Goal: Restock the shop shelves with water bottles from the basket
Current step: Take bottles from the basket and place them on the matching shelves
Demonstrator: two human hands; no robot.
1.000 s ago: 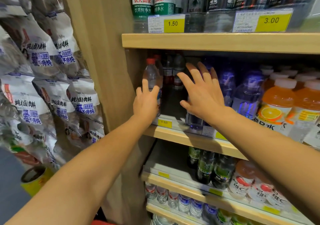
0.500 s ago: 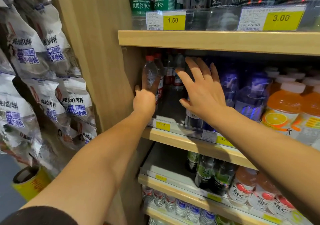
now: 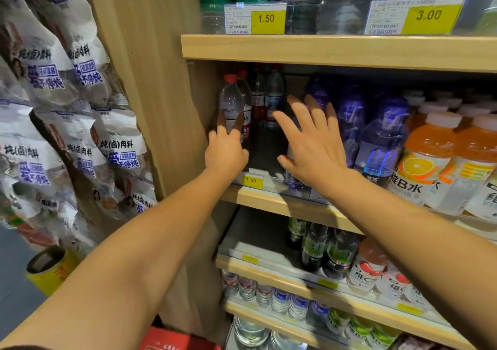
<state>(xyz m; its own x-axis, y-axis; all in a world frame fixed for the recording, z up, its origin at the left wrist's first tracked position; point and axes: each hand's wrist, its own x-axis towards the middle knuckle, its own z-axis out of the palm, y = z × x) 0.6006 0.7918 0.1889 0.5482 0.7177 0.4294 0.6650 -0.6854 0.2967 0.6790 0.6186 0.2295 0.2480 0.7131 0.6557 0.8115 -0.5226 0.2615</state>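
While the shelf [image 3: 282, 204] shows a bare lane between its rows, the water bottle [image 3: 230, 104] stands upright at far left, against the left hand [image 3: 226, 153], fingers straight on it; the right hand [image 3: 312, 145] hovers spread, holding nothing.

wooden shelving [image 3: 336, 51], hanging seasoning packets [image 3: 80, 67]

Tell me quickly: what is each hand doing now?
Left hand: open, straight fingers against the red-capped water bottle.
Right hand: open, fingers spread, holding nothing.
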